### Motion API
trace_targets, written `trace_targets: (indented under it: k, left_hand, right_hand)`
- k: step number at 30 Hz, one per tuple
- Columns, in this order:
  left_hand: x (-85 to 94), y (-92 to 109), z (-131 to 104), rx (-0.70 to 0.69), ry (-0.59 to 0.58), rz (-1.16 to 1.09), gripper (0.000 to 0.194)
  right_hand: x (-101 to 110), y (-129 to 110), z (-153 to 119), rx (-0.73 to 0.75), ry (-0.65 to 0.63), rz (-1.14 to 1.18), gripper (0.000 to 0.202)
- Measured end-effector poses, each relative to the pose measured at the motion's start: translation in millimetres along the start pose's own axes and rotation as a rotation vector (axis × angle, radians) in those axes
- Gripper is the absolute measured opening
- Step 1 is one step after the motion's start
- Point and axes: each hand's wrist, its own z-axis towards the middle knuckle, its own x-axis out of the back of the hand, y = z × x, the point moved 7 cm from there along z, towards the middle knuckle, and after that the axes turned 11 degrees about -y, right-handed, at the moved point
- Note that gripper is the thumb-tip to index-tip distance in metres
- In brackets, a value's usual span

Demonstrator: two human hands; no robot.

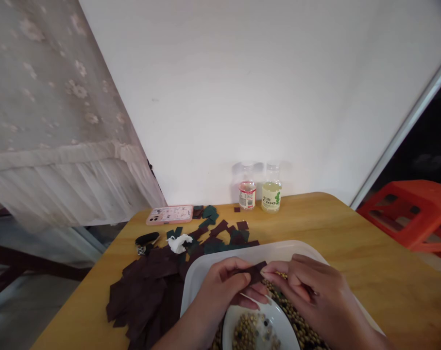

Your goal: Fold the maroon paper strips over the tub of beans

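My left hand (230, 287) is closed, holding a small dark brown fabric piece (256, 272) between thumb and fingers. At the right end of that piece, the thumb and forefinger of my right hand (308, 287) are pinched together; whatever sits between them is too small to make out. Both hands are above a white tray (202, 265) with many small gold-coloured round pieces (291, 311) in it. A white bowl (288, 318) rests in the tray below my hands, with more gold round pieces and a few dark ones inside.
Left of the tray spreads a heap of dark brown fabric pieces (144, 291), with dark green pieces (210, 212) behind. A crumpled white tissue (179, 243), keys (142, 249), a pink-cased phone (169, 214) and two bottles (247, 194) (271, 194) stand or lie around. An orange stool (410, 209) is at right.
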Motion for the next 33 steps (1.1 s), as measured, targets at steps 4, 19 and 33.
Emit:
trace_targets:
  k: [4, 19, 33]
  left_hand:
    - [-1.2, -2.3, 0.6, 0.016, -0.033, -0.006, 0.032]
    - [1.5, -0.2, -1.0, -0.011, -0.006, 0.036, 0.027]
    - [-0.4, -2.9, 0.0, 0.011, -0.042, 0.074, 0.028]
  right_hand:
    - [0.4, -0.8, 1.5, 0.005, -0.005, 0.004, 0.038]
    - [-0.8, -0.5, 0.2, 0.011, -0.008, 0.004, 0.039]
    - [-1.0, 0.7, 2.1, 0.003, -0.019, -0.041, 0.036]
